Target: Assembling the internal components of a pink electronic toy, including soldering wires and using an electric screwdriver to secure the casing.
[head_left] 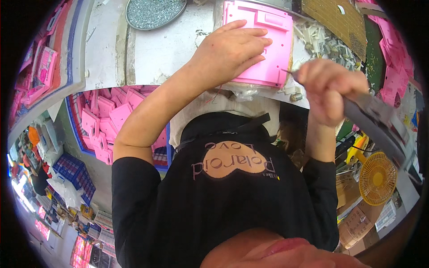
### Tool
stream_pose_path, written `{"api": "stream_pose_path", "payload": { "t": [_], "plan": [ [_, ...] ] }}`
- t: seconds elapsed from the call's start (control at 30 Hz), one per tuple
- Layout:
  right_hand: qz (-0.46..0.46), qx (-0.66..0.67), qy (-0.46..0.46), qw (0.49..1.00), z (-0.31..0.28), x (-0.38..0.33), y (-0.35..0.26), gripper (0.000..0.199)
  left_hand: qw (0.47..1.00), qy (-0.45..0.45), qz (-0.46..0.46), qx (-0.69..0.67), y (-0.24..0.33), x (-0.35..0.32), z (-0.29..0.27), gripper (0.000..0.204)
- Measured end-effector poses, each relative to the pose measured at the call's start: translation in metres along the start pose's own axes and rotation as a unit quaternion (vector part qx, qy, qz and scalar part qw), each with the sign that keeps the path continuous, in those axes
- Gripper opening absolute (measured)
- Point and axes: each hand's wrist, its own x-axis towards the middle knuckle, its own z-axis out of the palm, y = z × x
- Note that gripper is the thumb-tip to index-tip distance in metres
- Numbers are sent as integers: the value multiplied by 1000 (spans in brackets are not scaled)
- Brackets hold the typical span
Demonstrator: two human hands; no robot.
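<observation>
A pink plastic panel with a raised rectangular part lies on the white worktable at the front edge. My left hand rests flat on it, fingers spread, pressing on its left and middle part. My right hand is wrapped round a dark powered screwdriver, whose body stretches out to the lower right and is smeared by motion. Its thin bit points left at the panel's near right corner, close to a small hole there. Whether the bit touches the panel I cannot tell.
A round dish of small silver screws stands at the back left. Small white plastic parts lie heaped right of the panel, beside a brown board. Crates of pink parts sit below the table's left side. A yellow fan stands right.
</observation>
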Motion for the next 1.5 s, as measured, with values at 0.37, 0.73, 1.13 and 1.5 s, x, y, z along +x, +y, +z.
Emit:
{"api": "stream_pose_path", "payload": {
  "t": [0.37, 0.73, 1.13, 1.5],
  "plan": [
    [-11, -6, -67, 998, -12, 21, 10, 17, 999, -5, -14, -35, -4, -4, 3, 30],
    [25, 4, -22, 999, -24, 40, 36, 19, 997, -19, -34, -73, -3, 0, 1, 24],
    [41, -23, 24, 999, -57, 89, 66, 13, 994, -38, -53, -82, -1, 0, 1, 17],
    [9, 63, -82, 995, -5, 93, 1, 24, 983, 90, -66, -146, 1, -13, 5, 12]
  ]
}}
